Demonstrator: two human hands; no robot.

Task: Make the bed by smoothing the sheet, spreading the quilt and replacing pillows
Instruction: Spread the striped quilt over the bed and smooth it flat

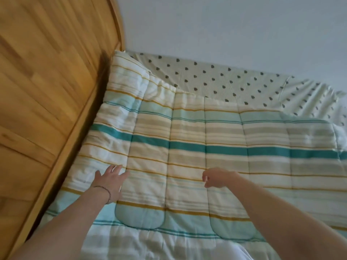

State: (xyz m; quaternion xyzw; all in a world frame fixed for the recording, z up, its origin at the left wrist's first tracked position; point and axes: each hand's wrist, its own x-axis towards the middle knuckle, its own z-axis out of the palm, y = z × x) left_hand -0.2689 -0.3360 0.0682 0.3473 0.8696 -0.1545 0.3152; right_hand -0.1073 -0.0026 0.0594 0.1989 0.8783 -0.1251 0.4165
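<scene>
A striped quilt is spread over most of a bed, with the heart-print sheet left bare along the far side by the wall. The left hand is laid flat, fingers apart, near the wooden headboard; the right hand hovers, fingers loosely curled, nothing held. If only the near part is pressed, the far edge could be left crooked and bunched.

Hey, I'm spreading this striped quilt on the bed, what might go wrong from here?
The quilt lies askew: its far edge runs diagonally, leaving the heart-print sheet bare, so it may end up lopsided. The sheet's far right corner is bunched and could get covered unsmoothed. Your left hand works close to the wooden headboard, where the quilt may bunch.
</scene>
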